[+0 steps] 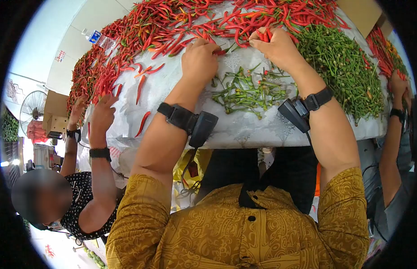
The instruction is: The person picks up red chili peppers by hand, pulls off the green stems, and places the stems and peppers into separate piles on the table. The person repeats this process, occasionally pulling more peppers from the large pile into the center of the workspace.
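Over the near part of the table, my left hand (199, 62) is closed with its fingertips pinching a red chili pepper (221, 52), whose green stem end points right. A short way to the right, my right hand (278, 48) is curled around a few red chili peppers (264, 34), their tips showing above the fingers. Below and between the hands lies a small loose heap of green chili stems (249, 93). Just beyond both hands spreads a large pile of red chili peppers (172, 24). My palms are hidden.
A bigger heap of green stems (338, 71) lies at right on the white-covered table (244, 130). A plastic bottle (98, 38) rests among the chilies at left. A co-worker's hands (103, 114) are at the left edge, and another person's hand (399, 85) at the right.
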Demonstrator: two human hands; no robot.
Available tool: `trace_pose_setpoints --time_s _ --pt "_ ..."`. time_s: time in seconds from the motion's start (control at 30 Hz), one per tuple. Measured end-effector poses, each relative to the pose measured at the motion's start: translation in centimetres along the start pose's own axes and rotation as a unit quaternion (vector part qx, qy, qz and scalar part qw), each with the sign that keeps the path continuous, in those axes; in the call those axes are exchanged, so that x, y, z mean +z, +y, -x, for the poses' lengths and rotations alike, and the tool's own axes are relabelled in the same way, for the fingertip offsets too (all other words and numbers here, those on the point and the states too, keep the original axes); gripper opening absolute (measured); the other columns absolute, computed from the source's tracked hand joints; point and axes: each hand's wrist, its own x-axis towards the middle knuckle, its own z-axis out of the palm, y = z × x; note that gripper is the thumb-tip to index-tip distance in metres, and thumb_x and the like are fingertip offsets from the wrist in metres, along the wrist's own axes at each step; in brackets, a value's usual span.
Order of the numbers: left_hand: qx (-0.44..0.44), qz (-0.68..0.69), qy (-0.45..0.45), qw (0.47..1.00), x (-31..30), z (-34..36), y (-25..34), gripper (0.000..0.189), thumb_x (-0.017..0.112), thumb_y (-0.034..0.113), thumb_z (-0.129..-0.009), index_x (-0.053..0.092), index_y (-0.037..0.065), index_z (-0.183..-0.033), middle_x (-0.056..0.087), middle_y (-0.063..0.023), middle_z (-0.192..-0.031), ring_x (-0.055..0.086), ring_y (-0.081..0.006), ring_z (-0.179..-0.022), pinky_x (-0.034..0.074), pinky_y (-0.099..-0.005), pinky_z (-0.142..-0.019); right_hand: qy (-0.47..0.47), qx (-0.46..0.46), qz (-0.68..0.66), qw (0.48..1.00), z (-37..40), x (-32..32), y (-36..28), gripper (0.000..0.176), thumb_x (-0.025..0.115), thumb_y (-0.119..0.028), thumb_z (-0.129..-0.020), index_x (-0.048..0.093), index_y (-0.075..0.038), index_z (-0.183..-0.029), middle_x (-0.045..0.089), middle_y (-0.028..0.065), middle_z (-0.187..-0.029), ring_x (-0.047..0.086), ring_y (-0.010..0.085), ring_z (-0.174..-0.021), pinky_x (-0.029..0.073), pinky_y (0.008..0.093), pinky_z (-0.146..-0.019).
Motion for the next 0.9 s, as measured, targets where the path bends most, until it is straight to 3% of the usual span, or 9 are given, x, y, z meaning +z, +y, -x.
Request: trace_pose_setpoints --time_s 0.17,0.4,0.47,0.8,0.9 --pt "-0.002 0.004 -0.018 1.000 -0.39 -0.04 0.38 0.020 0.056 0.009 -0.067 0.063 0.008 -0.086 0.057 -0.0109 -0.092 0.052 -0.0287 -0.089 0.041 -0.0372 -0.079 -0.004 -0.025 -0.021 0.999 0.21 -0.01 -0.23 0.015 0.058 -0.018 -0.070 0.057 -0.003 -0.069 0.050 0.0019 -0.054 0.044 0.0099 -0.051 0.037 0.0277 -0.052" --pt "0.010 -0.007 -0.007 1.000 -0.34 0.06 0.42 0.019 0.055 0.008 -0.067 0.060 0.005 -0.085 0.057 -0.0127 -0.088 0.053 -0.0305 -0.084 0.041 -0.0388 -0.076 -0.020 -0.019 -0.009 1.000 0.03 -0.06 0.03 0.014 0.058 -0.018 -0.070 0.057 -0.003 -0.071 0.050 0.0019 -0.055 0.046 0.0096 -0.053 0.038 0.0278 -0.053" --pt "0.028 0.000 -0.012 1.000 -0.38 -0.14 0.20 0.019 0.054 0.007 -0.065 0.060 0.005 -0.083 0.057 -0.0128 -0.086 0.053 -0.0306 -0.083 0.041 -0.0391 -0.074 -0.037 -0.021 -0.007 0.999 0.07 -0.09 0.03 0.012 0.058 -0.015 -0.075 0.058 -0.003 -0.079 0.048 -0.0027 -0.060 0.042 0.0051 -0.053 0.037 0.0228 -0.049" --pt "0.032 0.049 -0.021 0.998 -0.70 -0.22 0.47 0.017 0.050 0.002 -0.059 0.058 0.005 -0.073 0.056 -0.0125 -0.076 0.053 -0.0306 -0.075 0.042 -0.0385 -0.067 -0.044 -0.025 0.004 0.999 0.22 -0.18 -0.26 0.011 0.058 -0.013 -0.075 0.059 -0.003 -0.080 0.049 -0.0017 -0.059 0.043 0.0058 -0.051 0.038 0.0234 -0.048" --pt "0.035 0.040 -0.015 0.998 -0.56 -0.27 0.38 0.017 0.051 0.001 -0.057 0.058 0.004 -0.072 0.055 -0.0128 -0.074 0.053 -0.0311 -0.073 0.042 -0.0391 -0.066 -0.036 0.006 -0.013 0.999 0.21 -0.12 -0.34 0.014 0.060 -0.017 -0.070 0.058 -0.003 -0.074 0.052 0.0014 -0.058 0.047 0.0097 -0.054 0.039 0.0271 -0.055"
